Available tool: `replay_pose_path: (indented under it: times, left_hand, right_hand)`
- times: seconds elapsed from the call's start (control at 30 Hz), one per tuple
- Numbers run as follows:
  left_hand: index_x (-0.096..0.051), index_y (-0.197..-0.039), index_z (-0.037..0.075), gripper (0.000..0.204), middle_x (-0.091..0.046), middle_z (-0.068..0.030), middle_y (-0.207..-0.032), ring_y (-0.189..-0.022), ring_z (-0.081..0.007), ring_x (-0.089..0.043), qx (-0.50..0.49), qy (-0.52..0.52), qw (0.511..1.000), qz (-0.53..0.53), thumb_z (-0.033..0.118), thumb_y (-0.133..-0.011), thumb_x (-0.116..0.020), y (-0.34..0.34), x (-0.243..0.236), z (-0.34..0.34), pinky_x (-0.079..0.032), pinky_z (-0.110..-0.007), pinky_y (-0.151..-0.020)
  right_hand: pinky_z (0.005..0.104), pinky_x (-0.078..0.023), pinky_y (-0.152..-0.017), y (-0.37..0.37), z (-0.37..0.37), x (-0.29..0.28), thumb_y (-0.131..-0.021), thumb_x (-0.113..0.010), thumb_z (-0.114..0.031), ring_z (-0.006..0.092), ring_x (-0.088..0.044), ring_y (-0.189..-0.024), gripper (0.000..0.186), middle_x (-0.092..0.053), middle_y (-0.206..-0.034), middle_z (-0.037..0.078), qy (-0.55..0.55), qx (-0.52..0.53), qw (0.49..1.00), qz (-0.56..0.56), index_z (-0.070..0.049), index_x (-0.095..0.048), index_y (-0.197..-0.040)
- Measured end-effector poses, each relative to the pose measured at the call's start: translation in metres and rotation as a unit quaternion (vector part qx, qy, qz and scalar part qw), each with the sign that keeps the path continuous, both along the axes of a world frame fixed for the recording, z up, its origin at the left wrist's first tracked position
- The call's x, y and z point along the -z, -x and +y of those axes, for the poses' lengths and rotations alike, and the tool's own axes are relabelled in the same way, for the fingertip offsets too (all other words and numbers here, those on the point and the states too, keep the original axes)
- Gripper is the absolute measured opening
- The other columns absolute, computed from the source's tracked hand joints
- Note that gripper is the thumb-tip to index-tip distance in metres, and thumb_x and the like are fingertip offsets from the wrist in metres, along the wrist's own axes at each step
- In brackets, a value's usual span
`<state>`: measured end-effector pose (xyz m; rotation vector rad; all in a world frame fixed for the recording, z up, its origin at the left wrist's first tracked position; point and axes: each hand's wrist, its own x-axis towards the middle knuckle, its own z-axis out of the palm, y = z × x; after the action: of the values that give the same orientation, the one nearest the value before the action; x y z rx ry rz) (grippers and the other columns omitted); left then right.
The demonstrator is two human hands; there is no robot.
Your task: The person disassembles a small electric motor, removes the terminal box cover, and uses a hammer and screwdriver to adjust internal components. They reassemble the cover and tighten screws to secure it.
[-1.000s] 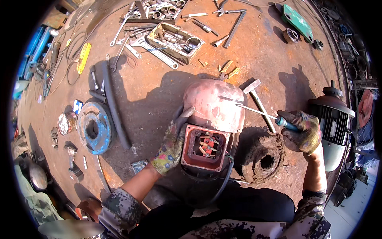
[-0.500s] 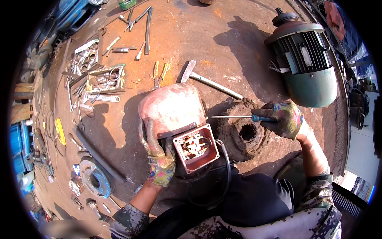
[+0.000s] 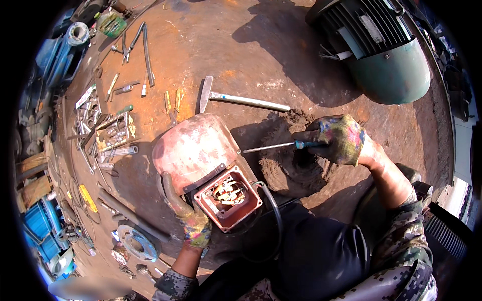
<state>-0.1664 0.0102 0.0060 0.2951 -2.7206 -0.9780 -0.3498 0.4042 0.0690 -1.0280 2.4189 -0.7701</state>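
A reddish electric motor [image 3: 193, 145] with a worn rounded cover lies before me, its terminal box [image 3: 253, 206] uncovered and showing pale wiring inside. My gloved left hand [image 3: 187, 214] holds the motor's left side, the fingers along the cover's lower edge and the thumb partly hidden beside the box. In my gloved right hand [image 3: 342, 139] is a screwdriver [image 3: 268, 148] with a blue handle. Its shaft points left, and the tip meets the right edge of the cover near a small screw. A black cable [image 3: 273, 203] curves out of the box.
A hammer [image 3: 251, 102] and pliers [image 3: 173, 106] lie beyond the motor. Dark dirt-caked ring [image 3: 283, 173] sits under my right hand. A green motor [image 3: 391, 75] stands far right. Socket trays [image 3: 115, 131], a wrench [image 3: 120, 151], a black hose [image 3: 133, 215] and a blue flange [image 3: 135, 243] lie left.
The view has shifted, so the motor and both hands appear further left. The screwdriver is still in my right hand at the cover's edge, and my left hand stays on the motor.
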Motion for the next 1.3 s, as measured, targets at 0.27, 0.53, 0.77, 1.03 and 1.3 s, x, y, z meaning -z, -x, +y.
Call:
replay_pose_path:
  times: [0.27,0.53,0.77,1.03,1.3]
  left_hand:
    - [-0.026,-0.168,-0.001,0.084,-0.028,-0.0240,-0.172,-0.162,-0.0399,-0.025,-0.028,-0.065,0.997,-0.013,0.051,-0.110,-0.058,-0.008,0.019,-0.005,-0.021,-0.053,-0.132]
    - [-0.026,-0.168,-0.002,0.083,-0.028,-0.0246,-0.172,-0.162,-0.0399,-0.025,-0.012,-0.083,0.997,0.003,0.046,-0.109,-0.062,-0.001,0.008,0.006,-0.021,-0.052,-0.131]
    - [-0.029,-0.167,-0.003,0.082,-0.030,-0.0257,-0.171,-0.160,-0.0420,-0.028,-0.026,-0.065,0.997,0.011,0.044,-0.109,-0.064,-0.005,0.008,0.001,-0.023,-0.053,-0.130]
    - [-0.033,-0.165,-0.003,0.076,-0.031,-0.0281,-0.167,-0.158,-0.0431,-0.028,-0.044,0.024,0.999,-0.008,0.041,-0.109,-0.062,0.002,-0.009,0.007,-0.021,-0.053,-0.130]
    - [-0.035,-0.164,-0.003,0.069,-0.029,-0.0282,-0.169,-0.158,-0.0441,-0.030,-0.022,0.008,1.000,0.011,0.031,-0.110,-0.062,0.007,-0.008,0.011,-0.024,-0.053,-0.130]
  right_hand:
    - [0.0444,-0.056,-0.076,0.003,0.012,0.026,-0.091,-0.080,-0.024,0.0363,-0.069,-0.089,0.027,-0.071,-0.097,0.012,0.030,0.003,0.999,-0.031,-0.013,-0.077,-0.115]
    - [0.0416,-0.054,-0.074,0.021,-0.004,0.024,-0.098,-0.066,-0.022,0.0296,-0.068,-0.089,0.038,-0.074,-0.107,0.005,0.026,-0.098,0.975,0.195,-0.023,-0.077,-0.134]
    - [0.0373,-0.058,-0.090,0.059,-0.027,0.003,-0.103,-0.068,-0.031,0.0253,-0.074,-0.101,0.035,-0.077,-0.111,0.006,0.028,-0.140,0.990,0.003,-0.015,-0.077,-0.133]
    - [0.0240,-0.055,-0.057,0.078,-0.045,-0.006,-0.109,-0.066,-0.047,0.0111,-0.074,-0.070,0.048,-0.082,-0.096,0.007,0.081,0.136,0.852,-0.500,-0.001,-0.078,-0.113]
    - [0.0211,-0.050,-0.058,0.033,-0.024,0.029,-0.112,-0.062,-0.041,0.0140,-0.076,-0.076,0.046,-0.081,-0.094,0.010,0.278,0.387,0.812,-0.337,0.003,-0.074,-0.120]
